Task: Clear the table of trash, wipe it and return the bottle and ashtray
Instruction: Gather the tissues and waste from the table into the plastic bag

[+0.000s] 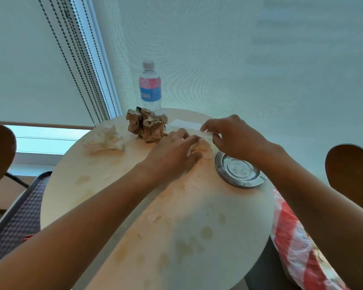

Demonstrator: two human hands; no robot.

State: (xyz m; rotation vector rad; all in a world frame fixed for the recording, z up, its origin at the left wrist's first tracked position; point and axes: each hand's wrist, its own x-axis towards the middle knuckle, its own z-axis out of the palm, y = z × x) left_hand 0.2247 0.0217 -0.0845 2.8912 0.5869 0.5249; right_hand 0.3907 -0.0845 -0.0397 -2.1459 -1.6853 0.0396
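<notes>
- Trash, item one: crumpled white tissue [105, 141], lying on round table [228, 227] near its far-left edge; bare stained surface all round it.
- Trash, item two: crumpled brown paper ball [148, 126], right of the tissue, well apart from it, near the far edge.
- Bottle [150, 86]: clear plastic, capped, blue and red label, upright at the table's far rim, just behind the brown paper ball.
- Left hand [172, 158]: palm down at mid-table, fingers bent over a small pale wad [203, 149], touching it; hold on it cannot be told.
- Flat white paper strip [187, 124]: lying by the far edge, right of the brown ball.
- Right hand [231, 137]: thumb and fingers curled, pinching an edge of white paper above the pale wad.
- Ashtray [239, 170]: round, metal, sitting close to the right edge, partly under the right wrist.
- Near half of table: stained, open.
- Red-and-white plastic bag [291, 237]: below the right edge.
</notes>
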